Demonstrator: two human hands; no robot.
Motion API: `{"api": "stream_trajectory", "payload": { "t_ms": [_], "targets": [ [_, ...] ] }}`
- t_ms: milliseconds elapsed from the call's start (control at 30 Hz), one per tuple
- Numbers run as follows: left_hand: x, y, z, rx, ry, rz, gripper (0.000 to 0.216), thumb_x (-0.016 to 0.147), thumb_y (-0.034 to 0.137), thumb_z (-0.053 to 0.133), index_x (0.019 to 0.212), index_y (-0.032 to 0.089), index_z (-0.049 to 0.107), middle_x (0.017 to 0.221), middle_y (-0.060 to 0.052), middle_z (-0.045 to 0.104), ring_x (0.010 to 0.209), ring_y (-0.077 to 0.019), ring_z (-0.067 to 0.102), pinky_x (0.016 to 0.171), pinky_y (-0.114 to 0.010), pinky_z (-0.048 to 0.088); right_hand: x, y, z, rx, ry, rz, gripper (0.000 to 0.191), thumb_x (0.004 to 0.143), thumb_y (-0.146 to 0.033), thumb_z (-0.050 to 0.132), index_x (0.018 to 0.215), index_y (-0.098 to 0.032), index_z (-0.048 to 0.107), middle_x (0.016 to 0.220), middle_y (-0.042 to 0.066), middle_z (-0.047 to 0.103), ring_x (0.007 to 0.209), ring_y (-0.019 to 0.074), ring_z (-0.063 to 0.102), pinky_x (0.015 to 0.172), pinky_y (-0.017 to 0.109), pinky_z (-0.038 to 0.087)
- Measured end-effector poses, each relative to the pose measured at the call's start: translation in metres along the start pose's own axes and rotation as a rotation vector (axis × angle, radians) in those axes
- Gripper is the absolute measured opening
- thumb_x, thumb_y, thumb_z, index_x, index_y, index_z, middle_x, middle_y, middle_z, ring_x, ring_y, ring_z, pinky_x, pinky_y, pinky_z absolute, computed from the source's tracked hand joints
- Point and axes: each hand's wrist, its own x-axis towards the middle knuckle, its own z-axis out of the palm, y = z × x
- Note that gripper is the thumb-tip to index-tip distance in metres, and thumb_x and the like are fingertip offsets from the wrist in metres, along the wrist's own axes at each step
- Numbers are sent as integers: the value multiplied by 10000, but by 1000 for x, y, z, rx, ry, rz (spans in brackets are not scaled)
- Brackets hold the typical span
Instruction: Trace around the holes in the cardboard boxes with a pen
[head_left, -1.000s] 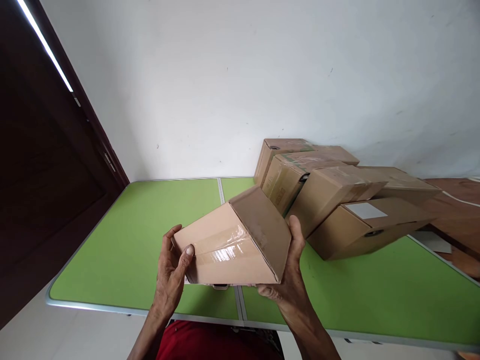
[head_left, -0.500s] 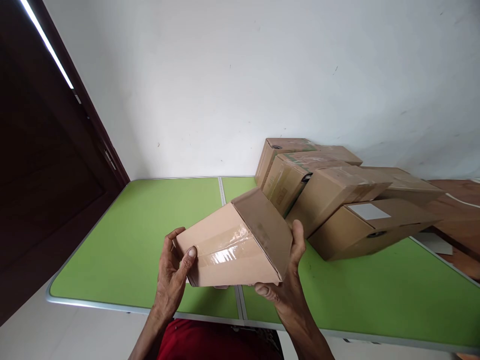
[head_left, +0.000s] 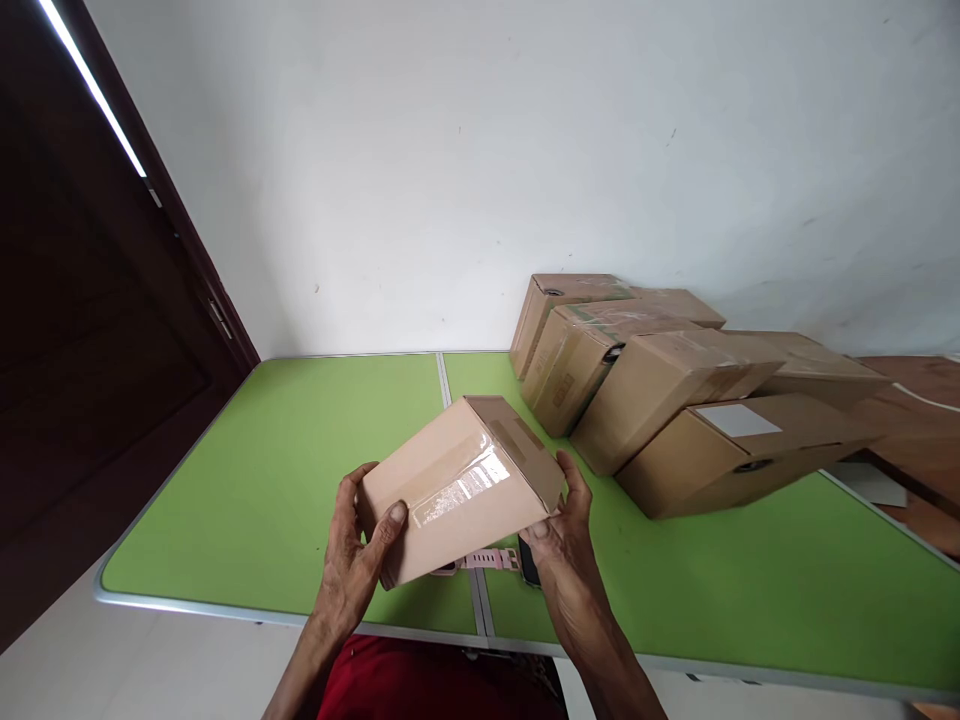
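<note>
Over one green table [head_left: 247, 480]: two hands [head_left: 352, 560] [head_left: 561, 545], one taped box [head_left: 450, 490].

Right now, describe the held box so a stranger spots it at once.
Find the green table before the white wall. Over its near middle, the left hand and right hand hold a tilted cardboard box with shiny tape. Unlike the other boxes grouped at right, only this one is in hand.

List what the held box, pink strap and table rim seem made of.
Held box: likely matte cardboard, with plain tan faces and folded edges; its tape looks like glossy plastic, by the white glare.
Pink strap: perhaps smooth silicone or plastic, given its even colour and slots.
Table rim: probably aluminium, by its silvery sheen.
</note>
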Motion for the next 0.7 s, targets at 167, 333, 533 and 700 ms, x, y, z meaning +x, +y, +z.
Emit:
{"api": "stream_trajectory", "payload": {
  "t_ms": [167,333,533,700],
  "targets": [
    [2,-6,-2,18,-2,16,696,931,753,752,1410,268,613,1262,-106,706,1082,-287,654,873,-376,568,-10,-8,3,14,23,-18,1090,871,-713,854,1742,-414,270,1769,123,446,1649,385,437,1326,640,400],
    [4,-6,-6,-70,-85,68,671,934,698,786,1413,265,603,1284,-110,683,1129,-283,652,913,-369,580,-13,-23,7,15,10,-76,878,1009,-746,629,1772,-438,322,1711,73,537,1596,384,513,1264,591,504],
    [10,-4,-7,-180,-158,83,699,953,638,789,1495,253,572,1538,-179,572,1323,-334,626,1054,-446,581,-6,-50,19,79,-89,-107,935,964,-889,544,1748,-398,407,1714,85,580,1595,405,528,1218,601,535],
    [15,-3,-9,-121,-195,246,647,997,451,786,1589,319,560,1647,-156,480,1553,-371,481,1231,-518,494,-2,-60,21,132,-69,6,1091,855,-808,791,1770,-415,345,1666,126,628,1533,442,588,1192,624,553]
  ]
}}
